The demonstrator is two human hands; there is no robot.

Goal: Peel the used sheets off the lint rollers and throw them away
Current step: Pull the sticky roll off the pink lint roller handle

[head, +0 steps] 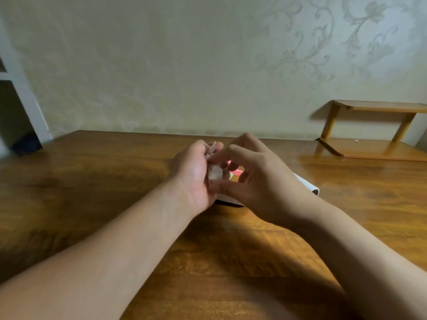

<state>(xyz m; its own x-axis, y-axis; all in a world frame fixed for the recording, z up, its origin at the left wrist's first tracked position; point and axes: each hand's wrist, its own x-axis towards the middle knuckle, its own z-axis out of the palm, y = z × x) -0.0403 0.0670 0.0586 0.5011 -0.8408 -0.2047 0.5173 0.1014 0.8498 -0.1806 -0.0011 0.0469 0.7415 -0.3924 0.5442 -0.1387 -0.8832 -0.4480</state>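
Near edge: two bare forearms reach in from below and converge over the middle of a brown wooden table (pixel 92 181).

Mid-table: hands together, touching. Left hand (pixel 194 172) is turned palm inward, its fingers curled round a crumpled white used sheet (pixel 215 173). One corner of the sheet sticks up above the knuckles. Right hand (pixel 258 179) comes in from the other side. Its index fingertip is on top of the wad and its thumb is beneath, pinching it. The other fingers are arched over.

Under the hands: a white lint roller (pixel 307 184) lies flat on the table, mostly covered. Its dark end pokes out past the right wrist, and a white strip shows below the left palm. A pink and green patch (pixel 236 173) shows in the gap between the fingers. Cannot tell what it belongs to.

Far right: a low wooden shelf (pixel 379 105) stands on the table's back corner, with a small pale speck on its lower board.

Far left: a dark shape (pixel 26 144) beyond the table edge, blurred.

Behind: pale wall (pixel 161 65) with a scroll pattern.
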